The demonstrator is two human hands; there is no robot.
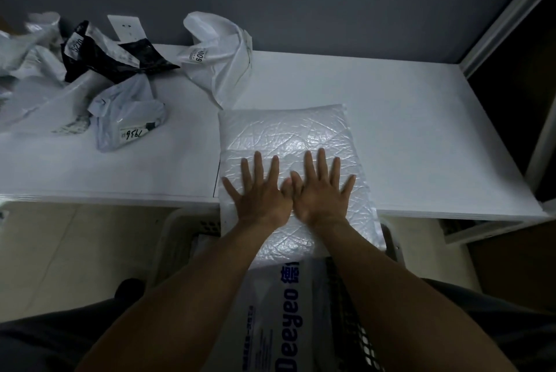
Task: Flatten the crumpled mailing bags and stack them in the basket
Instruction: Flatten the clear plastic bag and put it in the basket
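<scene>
White "Deeyeo" bag [279, 311] in basket [177, 239]; grey bag [126, 112], "7936" label [134, 133]

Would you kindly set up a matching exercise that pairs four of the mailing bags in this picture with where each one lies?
Things:
1. black bag
2. wrinkled white bag
3. blue-printed bag
4. bag labelled 7936

Places:
A. in the basket
B. spread flat under the left hand and right hand
C. crumpled in the pile at the back left of the table
D. crumpled on its own, in front of that pile

Pairs: 1-C, 2-B, 3-A, 4-D.
</scene>
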